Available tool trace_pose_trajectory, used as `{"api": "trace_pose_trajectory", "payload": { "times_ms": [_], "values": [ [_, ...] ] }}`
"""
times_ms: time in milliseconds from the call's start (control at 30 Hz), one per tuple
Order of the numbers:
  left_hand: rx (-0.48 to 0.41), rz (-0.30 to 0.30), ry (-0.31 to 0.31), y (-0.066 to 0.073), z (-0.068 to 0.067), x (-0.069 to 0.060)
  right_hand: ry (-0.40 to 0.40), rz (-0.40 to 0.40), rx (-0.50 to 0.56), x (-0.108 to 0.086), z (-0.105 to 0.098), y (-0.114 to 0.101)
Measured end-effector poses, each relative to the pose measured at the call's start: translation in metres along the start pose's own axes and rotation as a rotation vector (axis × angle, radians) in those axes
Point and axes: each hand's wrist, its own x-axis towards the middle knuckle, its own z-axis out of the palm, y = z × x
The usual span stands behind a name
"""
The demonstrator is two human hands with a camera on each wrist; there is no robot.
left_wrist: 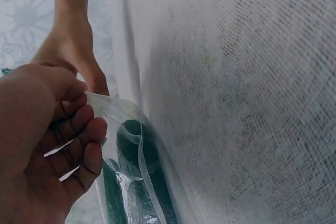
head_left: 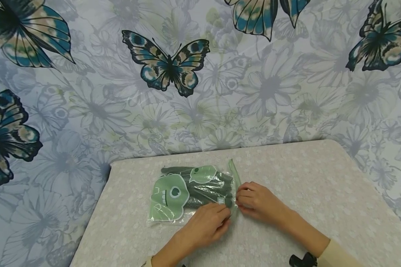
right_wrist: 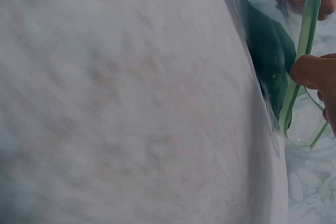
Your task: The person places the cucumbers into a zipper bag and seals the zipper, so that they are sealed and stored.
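A clear zip bag point(head_left: 167, 218) printed with light green cartoon shapes lies flat on the table. Folded dark green cloth-like stuff point(head_left: 204, 191) shows through its plastic; its exact kind I cannot tell. At the bag's right end runs a light green strip point(head_left: 233, 172) along the mouth. My left hand point(head_left: 208, 222) pinches the near corner of that end between thumb and forefinger, the other fingers loosely curled in the left wrist view. Farther along, my right hand point(head_left: 260, 202) pinches the green strip point(right_wrist: 307, 30), its thumb point(right_wrist: 304, 72) pressed against it.
A pale patterned cloth covers the table point(head_left: 304, 178). Behind it hangs a wall covering point(head_left: 267, 89) with flowers and large butterflies. A small black object point(head_left: 302, 259) sits by the right sleeve point(head_left: 337, 256) at the bottom edge.
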Motion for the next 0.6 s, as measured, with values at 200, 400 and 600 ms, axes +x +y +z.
{"api": "trace_pose_trajectory", "payload": {
  "times_ms": [200, 400, 600],
  "values": [
    [-0.04, -0.044, -0.05, -0.004, -0.003, -0.001, -0.015, -0.012, -0.037, 0.007, 0.008, 0.017],
    [-0.043, -0.027, -0.07, -0.004, -0.006, -0.001, -0.028, -0.027, -0.083, 0.015, 0.012, 0.036],
    [-0.011, -0.013, -0.074, -0.002, -0.007, -0.001, -0.051, -0.019, -0.127, 0.016, 0.016, 0.052]
  ]
}}
